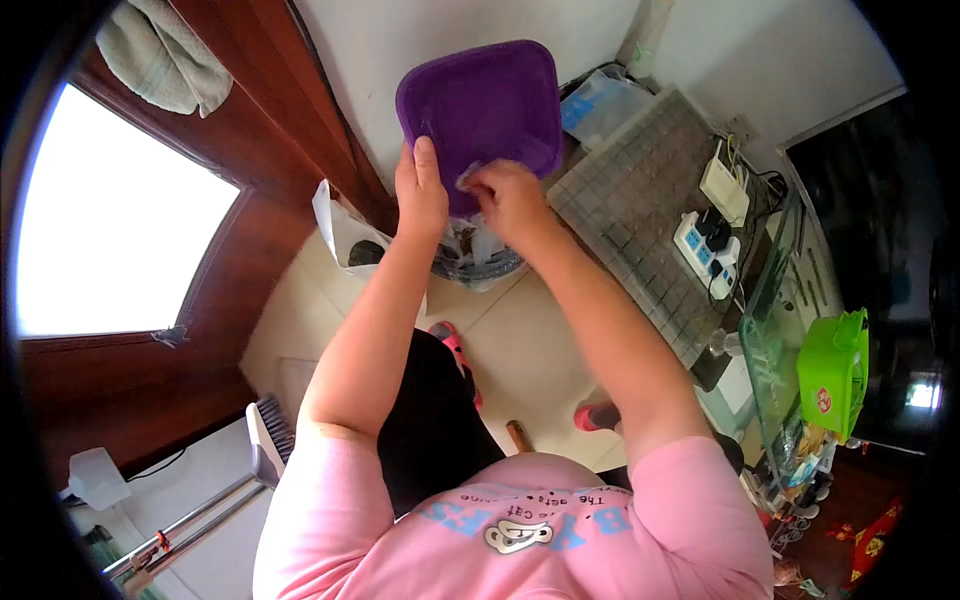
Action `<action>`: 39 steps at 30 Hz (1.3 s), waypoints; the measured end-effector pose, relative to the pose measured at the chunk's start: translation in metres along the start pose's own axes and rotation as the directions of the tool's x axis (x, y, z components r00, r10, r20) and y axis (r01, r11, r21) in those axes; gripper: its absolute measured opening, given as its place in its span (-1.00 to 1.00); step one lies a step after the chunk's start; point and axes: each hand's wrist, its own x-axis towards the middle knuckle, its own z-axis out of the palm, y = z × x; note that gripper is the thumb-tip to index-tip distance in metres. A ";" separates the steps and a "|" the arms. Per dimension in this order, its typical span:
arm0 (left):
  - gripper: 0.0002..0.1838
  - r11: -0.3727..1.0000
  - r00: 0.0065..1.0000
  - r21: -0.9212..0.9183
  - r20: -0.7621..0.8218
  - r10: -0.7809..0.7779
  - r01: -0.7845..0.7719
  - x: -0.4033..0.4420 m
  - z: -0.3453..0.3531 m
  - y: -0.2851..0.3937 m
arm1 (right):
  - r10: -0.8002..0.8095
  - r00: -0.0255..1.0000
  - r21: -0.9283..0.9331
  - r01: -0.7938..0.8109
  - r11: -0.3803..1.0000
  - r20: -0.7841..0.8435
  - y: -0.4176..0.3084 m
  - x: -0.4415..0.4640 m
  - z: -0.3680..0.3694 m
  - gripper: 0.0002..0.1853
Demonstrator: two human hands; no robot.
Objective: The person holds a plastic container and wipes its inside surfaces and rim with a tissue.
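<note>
Your left hand (422,198) is grasping the purple bin (485,95) by its near left side, thumb laid over the rim onto the inner face, the other fingers hidden behind the wall. Your right hand (512,200) is at the near side, its fingertips closed in a pinch on a pale scrap (466,178) against the inside; what that scrap is, you cannot tell from here. To work well, let the left grip alone bear the bin and brace its wall, so the right fingers can press without tipping it. Light, even pressure should suit the thin-looking wall, with extra care at the rounded corners, where a fingertip could slip. The bin is held in the air, off the counter (640,220), just beyond its left-hand corner and above a clear plastic bag (478,262) on the floor (520,335). It looks deep violet and plain, roughly square with softened corners, tilted so that its hollow faces you; its inner face is darker than the rim, and its outside is mostly hidden.
</note>
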 end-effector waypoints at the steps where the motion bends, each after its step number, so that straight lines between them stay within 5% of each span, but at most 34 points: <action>1: -0.41 1.000 1.000 0.004 0.003 0.000 0.000 -0.001 -0.001 0.003 | -0.073 0.997 -0.114 0.072 0.991 -0.005 0.015 0.003 -0.003 -0.83; 5: -0.42 0.997 1.000 0.078 0.027 0.005 -0.008 -0.008 0.003 0.010 | 0.041 0.998 -0.143 -0.047 0.989 -0.044 0.023 0.006 -0.017 -0.83; 10: -0.45 0.999 1.000 0.052 0.006 0.006 -0.007 -0.008 0.002 0.011 | 0.059 0.998 0.103 -0.057 0.993 -0.023 -0.009 0.004 -0.005 -0.82; 17: -0.43 0.996 0.998 0.086 0.064 -0.019 0.014 -0.020 0.014 0.030 | -0.007 0.996 -0.210 -0.012 0.978 -0.092 0.023 0.003 -0.052 -0.89; 22: -0.36 0.995 0.978 0.079 0.193 -0.082 0.068 -0.040 0.030 0.035 | -0.031 0.900 -0.211 -0.068 0.975 -0.435 0.016 0.042 -0.082 -0.98; 25: -0.32 0.997 0.970 0.055 0.233 -0.074 0.062 -0.048 0.039 0.038 | 0.049 0.882 -0.092 -0.104 0.990 -0.468 0.001 0.051 -0.081 -0.97; 31: -0.32 0.999 0.968 0.017 0.246 -0.054 0.051 -0.041 0.030 0.021 | 0.044 0.952 0.171 0.010 0.985 -0.304 -0.044 0.024 -0.046 -0.95; 33: -0.37 0.996 0.968 0.018 0.236 -0.086 0.084 -0.033 0.016 0.009 | -0.009 0.979 0.111 0.032 0.993 -0.205 -0.040 -0.002 -0.043 -0.95; 35: -0.34 0.997 0.969 0.035 0.235 -0.077 0.070 -0.035 0.014 0.017 | -0.007 0.994 0.101 -0.004 0.995 0.110 -0.032 -0.027 -0.045 -0.93; 39: -0.27 0.988 0.969 -0.026 0.201 -0.143 0.151 -0.031 0.011 0.010 | 0.042 0.935 -0.276 0.062 0.959 0.353 0.002 -0.034 -0.100 -0.90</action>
